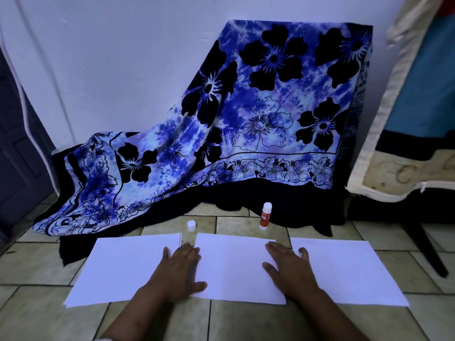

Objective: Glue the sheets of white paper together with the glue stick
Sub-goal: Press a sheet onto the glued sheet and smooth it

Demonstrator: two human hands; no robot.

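Now the left hand [179, 269] and right hand [289, 269], fingers spread flat, press the middle sheet [234, 267]; next, probably, grab the glue stick [265, 216] past the right fingertips.

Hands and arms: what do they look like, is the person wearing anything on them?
The left hand and right hand are bare, on bare forearms. No gloves, sleeves, rings or watch show. A pale scrap by the left arm at the bottom edge is unclear.

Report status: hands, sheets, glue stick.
Left hand flat across left sheet and middle sheet. Right hand flat across middle sheet and right sheet. Glue stick upright behind, untouched. Nothing blocking.
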